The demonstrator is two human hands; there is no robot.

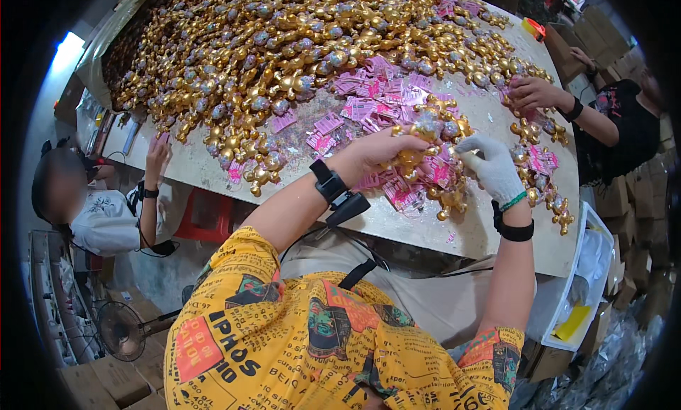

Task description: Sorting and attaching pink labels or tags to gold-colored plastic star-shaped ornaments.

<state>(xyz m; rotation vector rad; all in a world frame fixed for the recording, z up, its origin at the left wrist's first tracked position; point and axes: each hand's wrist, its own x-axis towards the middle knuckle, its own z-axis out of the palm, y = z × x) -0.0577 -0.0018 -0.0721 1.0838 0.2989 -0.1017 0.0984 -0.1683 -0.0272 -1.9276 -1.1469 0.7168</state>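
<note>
My left hand [381, 149], bare, is closed around a shiny gold bear-like figurine [409, 160] near the front of the table. Just right of it, my right hand [494, 170] wears a white knit glove. Its fingers are bent and pinched together beside the gold figurines; what they hold, if anything, is too small to make out. Under and around both hands lie pink printed cards [403, 190] and more gold figurines [451, 197]. Some figurines carry a glittery silver-lilac ball.
A huge heap of gold figurines [234, 48] covers the table [496, 247]. A co-worker's hand [533, 94] works at the right edge, another's hand [157, 154] at the left. An orange tape roll [533, 30] lies far right. A white bin [585, 268] stands lower right.
</note>
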